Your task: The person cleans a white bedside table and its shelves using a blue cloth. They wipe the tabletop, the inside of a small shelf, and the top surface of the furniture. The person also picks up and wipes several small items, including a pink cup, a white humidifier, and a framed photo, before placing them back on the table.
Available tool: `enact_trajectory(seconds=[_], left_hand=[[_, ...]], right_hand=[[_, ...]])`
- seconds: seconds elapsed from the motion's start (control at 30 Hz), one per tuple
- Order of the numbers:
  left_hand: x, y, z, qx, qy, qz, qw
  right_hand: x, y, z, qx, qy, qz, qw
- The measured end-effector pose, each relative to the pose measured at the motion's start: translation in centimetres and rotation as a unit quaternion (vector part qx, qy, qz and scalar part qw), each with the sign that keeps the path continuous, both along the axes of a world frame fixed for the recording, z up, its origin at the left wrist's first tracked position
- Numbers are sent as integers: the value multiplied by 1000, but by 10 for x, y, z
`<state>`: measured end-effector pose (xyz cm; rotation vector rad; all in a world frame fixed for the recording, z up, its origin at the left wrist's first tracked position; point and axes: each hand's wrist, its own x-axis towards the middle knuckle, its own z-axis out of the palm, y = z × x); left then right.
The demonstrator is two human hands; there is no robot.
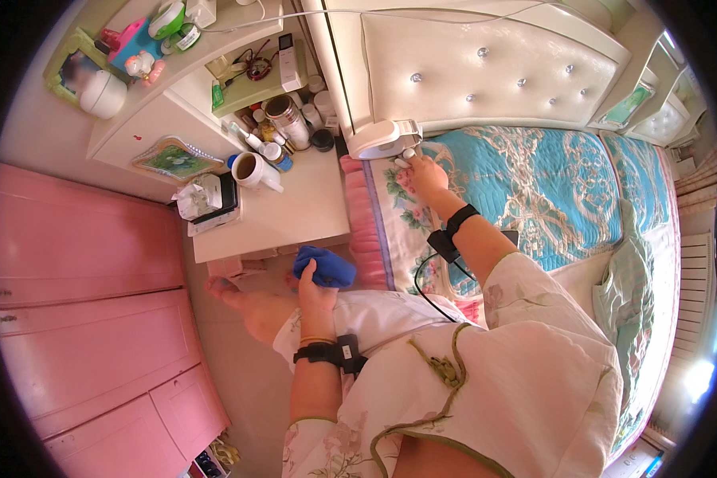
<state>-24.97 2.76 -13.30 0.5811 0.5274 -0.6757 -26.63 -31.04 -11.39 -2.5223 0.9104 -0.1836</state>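
Note:
In my left hand (316,287) is a folded blue cloth (325,266), gripped over my lap. My right hand (425,178) reaches to the bed's edge near the headboard, its fingertips on a small white object (406,158) that they partly hide; I cannot tell what it is. Right behind those fingers lies a white device with a rounded head and a loop-shaped part (383,141). Beneath the hand spreads a floral bed cover (411,209) with a pink ruffle. Both wrists wear black straps with small modules.
A white bedside desk (293,209) holds a white mug (254,171), a tissue pack (198,197), bottles and jars. A blue quilted cover (532,197) lies by the tufted headboard (496,71). Pink cabinets (89,299) stand at the left. A black cable hangs from the right wrist module.

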Motion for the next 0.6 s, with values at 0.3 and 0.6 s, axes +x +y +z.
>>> enact_trajectory(seconds=[0.3, 0.6], left_hand=[[2, -4, -3, 3, 10, -13, 1000], [2, -5, -5, 4, -52, -21, 998]], right_hand=[[25, 13, -9, -202, -107, 142, 963], [28, 1, -10, -243, -150, 192, 939]])
